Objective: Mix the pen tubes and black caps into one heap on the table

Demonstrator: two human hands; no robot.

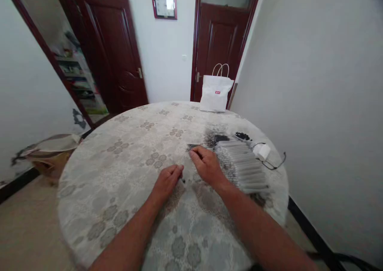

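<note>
My left hand (166, 181) rests on the round table (119, 171) with its fingers curled around a small dark item at the fingertips; what the item is cannot be made out. My right hand (207, 165) lies palm down just to the right, its fingertips touching a thin dark pen-like piece (192, 146). Beside my right hand runs a row of several clear plastic tubes (243, 165), laid side by side. A heap of thin dark refills (216, 138) lies just beyond the tubes.
A white paper bag (215, 92) stands at the table's far edge. A small pile of black caps (242, 135) and a white charger with a black cable (262, 151) lie near the right rim. Dark wooden doors and a white wall stand behind.
</note>
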